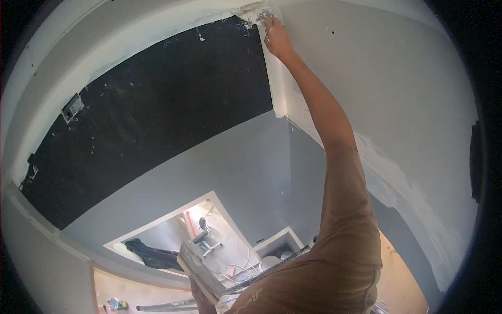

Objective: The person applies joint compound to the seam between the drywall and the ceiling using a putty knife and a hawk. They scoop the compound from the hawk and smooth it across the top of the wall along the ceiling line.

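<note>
My right hand (277, 37) reaches up to the top corner where the black panel (151, 78) meets the pale surface. Its fingers are bent and smeared with white, pressed against a patch of wet-looking white filler (250, 14); what they grip, if anything, is too small to make out. Low in the picture, a flat plaster-smeared board (201, 273) is held up by my left hand (200, 299), whose fingers are mostly hidden beneath it. White filler also runs along the narrow edge strip (277, 89) below my right hand.
A small electrical box (72, 108) is set at the panel's left edge. Below the grey wall (235, 152) is a white-framed opening (212, 196) with a dark cloth (151, 255) and cables. Lower left, a can (117, 303) stands by a long bar (167, 306).
</note>
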`<state>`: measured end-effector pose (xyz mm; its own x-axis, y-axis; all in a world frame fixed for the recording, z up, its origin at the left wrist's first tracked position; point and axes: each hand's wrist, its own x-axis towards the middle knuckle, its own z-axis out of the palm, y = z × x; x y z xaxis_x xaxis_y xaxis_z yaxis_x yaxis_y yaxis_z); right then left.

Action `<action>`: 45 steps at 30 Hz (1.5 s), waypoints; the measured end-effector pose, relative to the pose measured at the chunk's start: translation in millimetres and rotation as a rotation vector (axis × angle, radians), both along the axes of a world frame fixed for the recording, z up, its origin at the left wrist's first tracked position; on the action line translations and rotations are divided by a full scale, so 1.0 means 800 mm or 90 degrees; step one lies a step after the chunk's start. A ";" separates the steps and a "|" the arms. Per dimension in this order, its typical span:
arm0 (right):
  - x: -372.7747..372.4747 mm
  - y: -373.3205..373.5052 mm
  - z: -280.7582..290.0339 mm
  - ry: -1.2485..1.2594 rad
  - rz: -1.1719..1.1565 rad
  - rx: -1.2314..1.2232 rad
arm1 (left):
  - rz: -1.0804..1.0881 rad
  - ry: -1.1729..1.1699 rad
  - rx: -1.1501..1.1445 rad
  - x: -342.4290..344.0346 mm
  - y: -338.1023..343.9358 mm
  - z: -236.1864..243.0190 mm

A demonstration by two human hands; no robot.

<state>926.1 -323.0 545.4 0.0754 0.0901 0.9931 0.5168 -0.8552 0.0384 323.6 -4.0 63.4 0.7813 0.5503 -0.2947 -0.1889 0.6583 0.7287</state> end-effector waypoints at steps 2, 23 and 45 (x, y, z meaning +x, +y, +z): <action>0.014 0.003 0.008 -0.079 0.029 -0.021 | 0.003 0.014 -0.011 0.001 0.002 -0.013; 0.000 0.009 -0.095 0.094 0.015 0.019 | 0.004 0.047 0.000 -0.024 -0.008 -0.019; -0.032 0.012 -0.413 0.297 0.070 0.040 | -0.014 0.069 0.031 -0.053 -0.007 -0.005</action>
